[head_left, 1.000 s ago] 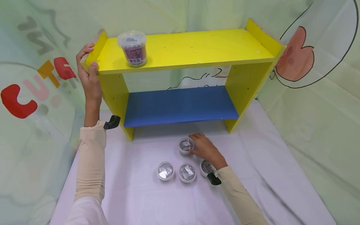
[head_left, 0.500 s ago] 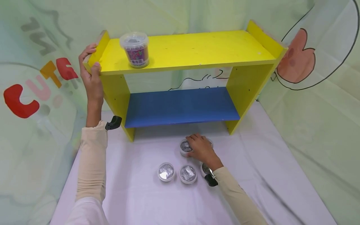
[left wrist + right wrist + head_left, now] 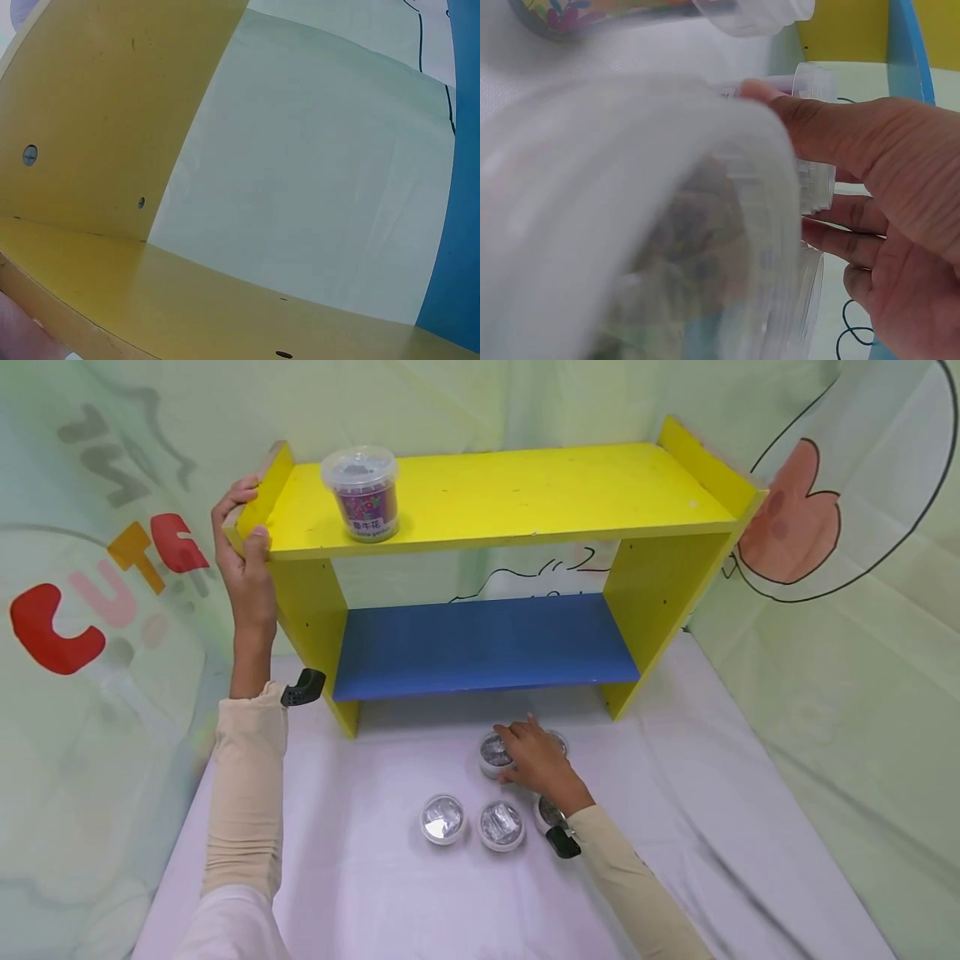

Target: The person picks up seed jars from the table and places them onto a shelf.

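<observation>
My left hand [image 3: 246, 572] grips the upper left corner of a yellow shelf unit [image 3: 517, 493], thumb on the front edge and fingers over the outside. In the left wrist view its yellow panels and blue board [image 3: 457, 225] fill the picture. My right hand [image 3: 536, 760] is at a clear-lidded plastic tub [image 3: 493, 753] on the table. The right wrist view has the thumb on one side of this tub [image 3: 817, 135] and fingers on the other. Another tub [image 3: 558, 742] is mostly hidden behind the hand. One labelled purple tub [image 3: 365, 506] stands on the top board.
Nearer the front are two tubs, a left one [image 3: 442, 819] and a middle one [image 3: 501, 825]. A third tub [image 3: 550, 812] is partly under the right wrist. A blue lower board [image 3: 480, 643] spans the unit above the white-covered table [image 3: 390, 893]. Printed cloth walls surround it.
My right hand has shifted slightly left, its fingers reaching further over the tub, and one finger has lifted. My left hand keeps its hold on the shelf unit.
</observation>
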`<act>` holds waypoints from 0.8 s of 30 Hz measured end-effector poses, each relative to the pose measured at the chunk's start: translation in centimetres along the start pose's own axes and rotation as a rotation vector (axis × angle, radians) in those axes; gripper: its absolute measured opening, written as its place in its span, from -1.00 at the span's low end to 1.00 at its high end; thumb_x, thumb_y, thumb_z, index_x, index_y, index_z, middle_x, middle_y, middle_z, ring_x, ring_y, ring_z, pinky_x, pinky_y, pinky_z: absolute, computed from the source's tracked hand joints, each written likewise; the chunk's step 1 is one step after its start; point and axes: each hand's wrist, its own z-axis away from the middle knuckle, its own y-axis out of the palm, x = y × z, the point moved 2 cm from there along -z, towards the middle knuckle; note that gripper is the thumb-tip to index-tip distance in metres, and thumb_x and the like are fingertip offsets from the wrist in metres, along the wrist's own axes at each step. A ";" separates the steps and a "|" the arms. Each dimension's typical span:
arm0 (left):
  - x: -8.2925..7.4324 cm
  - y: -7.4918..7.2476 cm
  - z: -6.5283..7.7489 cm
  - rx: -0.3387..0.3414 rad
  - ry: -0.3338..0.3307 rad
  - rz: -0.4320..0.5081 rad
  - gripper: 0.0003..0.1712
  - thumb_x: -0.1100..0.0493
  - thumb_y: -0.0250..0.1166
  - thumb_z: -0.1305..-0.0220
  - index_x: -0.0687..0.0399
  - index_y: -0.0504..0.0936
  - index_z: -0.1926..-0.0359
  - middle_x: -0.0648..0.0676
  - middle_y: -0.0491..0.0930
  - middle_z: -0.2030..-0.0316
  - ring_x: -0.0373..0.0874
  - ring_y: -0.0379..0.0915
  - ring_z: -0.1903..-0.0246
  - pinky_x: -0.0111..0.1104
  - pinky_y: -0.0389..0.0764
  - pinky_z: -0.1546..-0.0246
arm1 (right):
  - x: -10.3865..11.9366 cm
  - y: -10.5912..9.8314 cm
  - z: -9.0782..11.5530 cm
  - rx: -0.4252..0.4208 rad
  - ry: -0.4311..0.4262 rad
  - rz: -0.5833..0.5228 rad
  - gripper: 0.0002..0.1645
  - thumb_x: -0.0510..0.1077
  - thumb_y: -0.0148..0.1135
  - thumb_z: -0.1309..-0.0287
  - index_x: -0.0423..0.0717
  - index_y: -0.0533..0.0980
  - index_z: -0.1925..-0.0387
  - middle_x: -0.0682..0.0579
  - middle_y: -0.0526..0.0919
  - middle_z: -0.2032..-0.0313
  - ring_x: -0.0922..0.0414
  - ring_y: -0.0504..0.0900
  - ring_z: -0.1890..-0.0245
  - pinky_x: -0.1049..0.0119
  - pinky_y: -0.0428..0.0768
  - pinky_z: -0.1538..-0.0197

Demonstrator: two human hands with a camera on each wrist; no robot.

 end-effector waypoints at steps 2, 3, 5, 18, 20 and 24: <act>0.0 0.0 0.0 -0.001 0.001 -0.003 -0.62 0.32 -0.04 -0.16 0.18 0.45 -0.01 0.14 0.43 -0.18 -0.07 0.25 -0.31 -0.29 0.26 -0.40 | 0.0 0.0 0.0 0.005 0.001 -0.029 0.00 0.02 0.57 0.20 -0.23 0.36 -0.29 -0.19 0.60 -0.06 -0.11 0.53 -0.18 -0.07 0.13 -0.49; 0.0 0.0 0.0 -0.001 0.001 -0.004 -0.62 0.32 -0.04 -0.16 0.18 0.45 -0.02 0.14 0.43 -0.18 -0.08 0.24 -0.31 -0.29 0.26 -0.40 | 0.0 0.1 0.0 0.011 0.001 -0.044 0.01 0.01 0.56 0.19 -0.23 0.35 -0.31 -0.19 0.59 -0.08 -0.11 0.52 -0.19 -0.08 0.11 -0.50; 0.0 0.0 0.0 0.000 -0.002 -0.005 -0.62 0.32 -0.04 -0.16 0.18 0.45 -0.02 0.14 0.43 -0.18 -0.08 0.24 -0.31 -0.29 0.27 -0.40 | 0.0 0.1 0.1 0.020 -0.001 -0.073 0.01 -0.01 0.56 0.18 -0.22 0.33 -0.32 -0.20 0.57 -0.11 -0.12 0.50 -0.22 -0.08 0.09 -0.50; 0.0 0.0 0.1 0.004 0.025 -0.016 -0.63 0.29 -0.03 -0.17 0.17 0.46 -0.02 0.17 0.44 -0.18 -0.06 0.26 -0.30 -0.26 0.28 -0.39 | 0.4 0.2 -0.2 0.073 0.040 -0.247 -0.10 -0.10 0.48 0.01 -0.21 0.29 -0.34 -0.29 0.45 -0.21 -0.39 0.32 -0.31 -0.14 0.48 -0.24; 0.0 0.0 0.1 0.007 0.027 -0.014 -0.63 0.30 -0.03 -0.17 0.18 0.46 -0.02 0.17 0.43 -0.18 -0.05 0.25 -0.30 -0.26 0.28 -0.40 | 0.6 0.1 -0.2 0.072 0.039 -0.278 -0.11 -0.10 0.46 -0.01 -0.23 0.28 -0.35 -0.31 0.42 -0.22 -0.35 0.33 -0.31 -0.11 0.50 -0.22; 0.1 0.0 0.0 0.011 0.023 -0.011 -0.63 0.30 -0.02 -0.17 0.17 0.46 -0.02 0.16 0.43 -0.19 -0.05 0.25 -0.30 -0.26 0.28 -0.39 | 0.8 -0.2 -0.4 0.052 0.035 -0.328 -0.11 -0.10 0.43 -0.05 -0.23 0.25 -0.37 -0.32 0.41 -0.23 -0.25 0.44 -0.24 -0.05 0.55 -0.18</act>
